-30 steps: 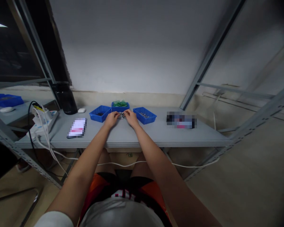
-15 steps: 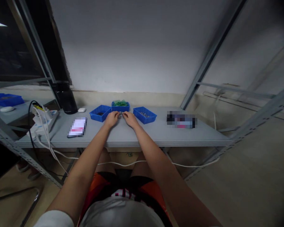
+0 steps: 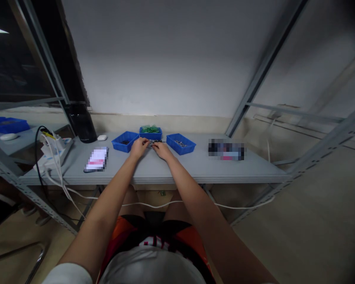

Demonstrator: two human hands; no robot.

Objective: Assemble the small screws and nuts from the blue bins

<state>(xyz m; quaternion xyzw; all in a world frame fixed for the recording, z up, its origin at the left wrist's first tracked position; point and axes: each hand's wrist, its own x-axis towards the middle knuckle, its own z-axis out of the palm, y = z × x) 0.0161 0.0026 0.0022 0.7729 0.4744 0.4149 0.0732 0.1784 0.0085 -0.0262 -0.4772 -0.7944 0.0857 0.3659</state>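
My left hand (image 3: 139, 147) and my right hand (image 3: 162, 150) rest close together over the grey tabletop (image 3: 149, 167), fingers bent inward in a pinch. Between their fingertips show small shiny metal pieces (image 3: 151, 144), too small to name; dark bits lie just behind them. Left of my left hand stands a blue bin (image 3: 121, 146) with small dark brownish parts inside. A second blue bin (image 3: 150, 135), holding green pieces, sits directly behind my hands. To the right of my right hand is a third blue bin (image 3: 188, 149) with small silvery metal parts.
A phone (image 3: 96, 159), a white case (image 3: 102, 137) and a black bottle (image 3: 83, 124) lie or stand at the left. White power strips (image 3: 55, 152) with cables occupy the left edge. A blurred-out object (image 3: 226, 150) lies at the right. Metal shelf posts flank the table.
My hands have shifted only slightly; my right fingers sit a little lower. Dark bits now show behind the metal pieces. At far left, the chair and a person's leg have moved.
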